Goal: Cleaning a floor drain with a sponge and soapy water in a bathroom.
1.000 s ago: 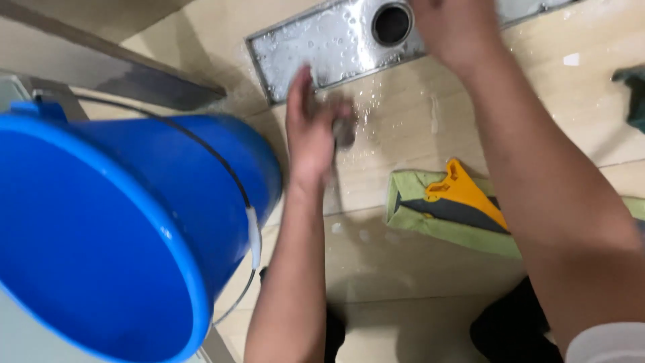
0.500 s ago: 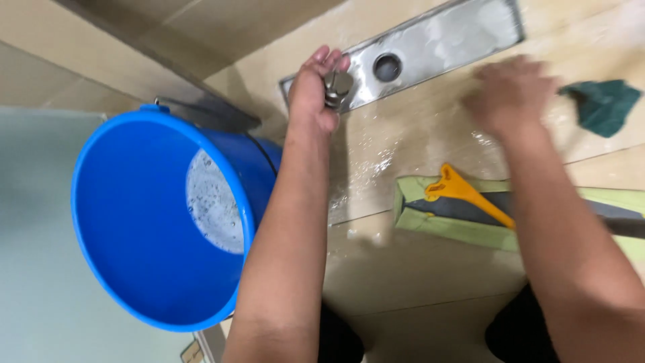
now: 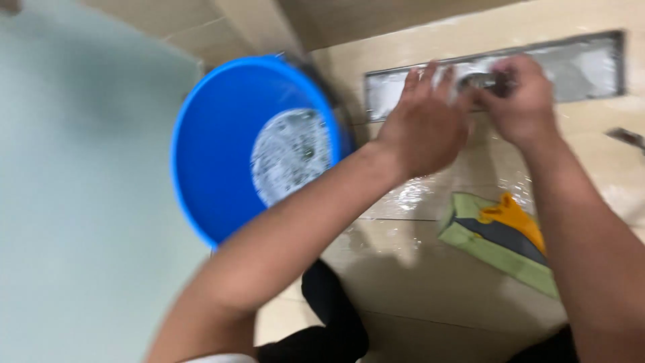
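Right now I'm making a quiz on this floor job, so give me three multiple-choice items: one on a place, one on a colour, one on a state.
1. Where are both hands?
A. in the bucket
B. at the drain channel
C. on the cloth

2. What colour is the bucket?
A. blue
B. red
C. white

3. What is in the bucket?
A. nothing, it is dry
B. sand to the rim
C. foamy water at the bottom

Answers:
1 B: the left hand and the right hand meet over the drain channel set in the floor, far from the green cloth.
2 A: the bucket is blue inside and out.
3 C: pale foamy water covers only its bottom.
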